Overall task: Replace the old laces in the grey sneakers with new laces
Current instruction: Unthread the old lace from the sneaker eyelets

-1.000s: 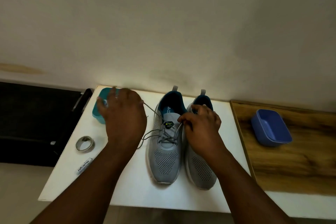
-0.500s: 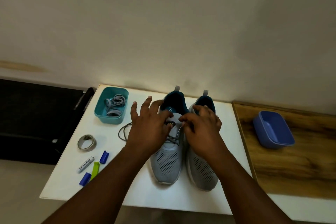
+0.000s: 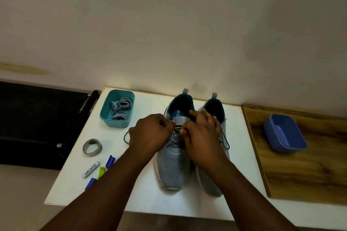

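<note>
Working from the near edge of the white surface (image 3: 142, 202), two forearms reach in toward two grey sneakers, set side by side with toes toward the person. The left sneaker (image 3: 173, 167) is the one in hand. The left hand (image 3: 150, 133) has its fingers curled and appears to pinch the old lace (image 3: 126, 138) beside the tongue; the right hand (image 3: 201, 137) lies over the eyelets with fingertips bent onto the tongue, though whether it grips a strand cannot be told. The right sneaker (image 3: 224, 133) is laced, its lace looping down its outer side.

A likely risk: pulling hard on one side could drag the shoe across the smooth surface or snag the lace in an eyelet, since neither hand clearly pins the sole. The slack loop by the left wrist could also catch.

To the left lie one marker (image 3: 91, 169), three loose blue and green caps or clips, and one tape roll (image 3: 92, 147). Farther back, one teal tub (image 3: 117, 108) holds a bundle of new laces (image 3: 120, 107). One empty blue tub (image 3: 284, 133) sits on the wooden board (image 3: 300, 174).
</note>
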Available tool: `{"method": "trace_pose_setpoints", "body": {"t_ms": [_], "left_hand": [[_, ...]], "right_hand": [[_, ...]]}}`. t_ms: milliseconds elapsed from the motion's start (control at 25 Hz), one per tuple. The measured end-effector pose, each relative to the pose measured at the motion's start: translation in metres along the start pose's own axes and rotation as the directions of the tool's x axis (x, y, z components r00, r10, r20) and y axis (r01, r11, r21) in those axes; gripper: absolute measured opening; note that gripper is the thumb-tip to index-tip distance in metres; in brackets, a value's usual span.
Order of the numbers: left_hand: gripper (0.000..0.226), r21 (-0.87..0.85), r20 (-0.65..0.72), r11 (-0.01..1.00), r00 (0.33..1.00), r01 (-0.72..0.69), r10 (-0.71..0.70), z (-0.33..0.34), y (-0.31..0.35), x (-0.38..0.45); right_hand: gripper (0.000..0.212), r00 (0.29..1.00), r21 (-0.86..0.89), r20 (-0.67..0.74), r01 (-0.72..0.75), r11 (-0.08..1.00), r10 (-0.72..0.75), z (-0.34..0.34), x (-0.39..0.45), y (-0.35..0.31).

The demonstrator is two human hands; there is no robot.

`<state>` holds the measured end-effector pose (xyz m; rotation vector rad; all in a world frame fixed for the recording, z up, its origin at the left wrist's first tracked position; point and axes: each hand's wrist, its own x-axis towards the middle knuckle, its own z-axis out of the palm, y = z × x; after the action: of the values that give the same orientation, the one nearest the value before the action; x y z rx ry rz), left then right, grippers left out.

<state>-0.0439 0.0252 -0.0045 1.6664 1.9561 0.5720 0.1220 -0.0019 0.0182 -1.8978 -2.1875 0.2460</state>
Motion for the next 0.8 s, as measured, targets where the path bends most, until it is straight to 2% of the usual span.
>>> {"method": "trace_pose_setpoints", "body": {"t_ms": [120, 240, 400, 480, 600, 720, 800], "left_hand": [[0.038, 0.023, -0.028, 1.0, 1.0, 0.001, 0.0, 0.0, 0.003, -0.001], [0.037, 0.071, -0.067, 0.997, 0.997, -0.023, 0.028, -0.003, 0.003, -0.001], [0.038, 0.107, -0.097, 0.994, 0.995, -0.025, 0.035, -0.006, 0.003, 0.0], [0.038, 0.096, -0.075, 0.994, 0.996, -0.047, 0.055, -0.004, 0.005, 0.0], [0.037, 0.113, -0.068, 0.991, 0.995, -0.069, 0.077, -0.005, 0.006, 0.0], [0.037, 0.087, -0.083, 0.993, 0.993, -0.074, 0.081, -0.006, 0.003, 0.001], [0.038, 0.092, -0.088, 0.993, 0.993, -0.077, 0.085, -0.006, 0.001, 0.002]], "right_hand": [[0.021, 0.998, 0.026, -0.012, -0.069, 0.997, 0.069, 0.001, -0.001, 0.002], [0.031, 0.996, -0.087, -0.027, -0.091, 0.992, 0.089, -0.002, -0.005, 0.003], [0.047, 0.972, -0.252, -0.014, -0.232, 0.94, 0.236, -0.018, -0.015, 0.013], [0.042, 0.987, -0.22, -0.059, -0.157, 0.963, 0.147, -0.013, -0.015, 0.005], [0.032, 0.994, -0.202, -0.066, 0.075, 0.977, -0.09, 0.005, -0.006, -0.014], [0.027, 0.998, -0.158, 0.01, 0.068, 0.985, -0.067, 0.017, 0.002, -0.016], [0.022, 0.998, -0.122, -0.055, 0.035, 0.992, -0.042, 0.014, 0.001, -0.008]]}}
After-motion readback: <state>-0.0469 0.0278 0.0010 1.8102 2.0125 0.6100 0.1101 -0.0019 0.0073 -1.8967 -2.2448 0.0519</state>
